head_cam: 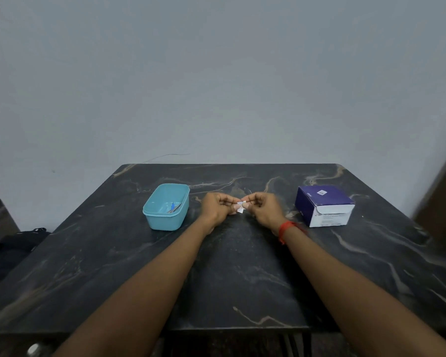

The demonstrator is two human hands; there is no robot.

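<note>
- While both forearms stretch out over the dark marbled worktop (242,279), the left hand (215,208) and the right hand (264,208) meet near its middle, towards the far side.
- Between them sits a small white packet (240,206), held just above the worktop; it is too small to read or to tell what it holds.
- The left grip is closed on the packet: thumb and fingertips pinch its left end, and the other fingers are curled in towards the palm.
- The right grip is likewise closed on the packet, pinching its right end, so the two sets of fingertips are almost touching across it.
- A red thread (285,229) is tied round the right wrist.
- Left of the hands, just beside the left one, stands a teal tub (162,220) with no lid on; a few thin pieces (174,206), one with a blue part, lie inside against its right wall.
- Right of the hands, a little apart from the right wrist, stands a purple and white box (325,202) with its flap side turned to the near edge; a small label sits on its top.
- Behind the worktop rises a plain grey wall (216,73).
- Down at the far left, below worktop level, lies a black bag (18,240).
</note>
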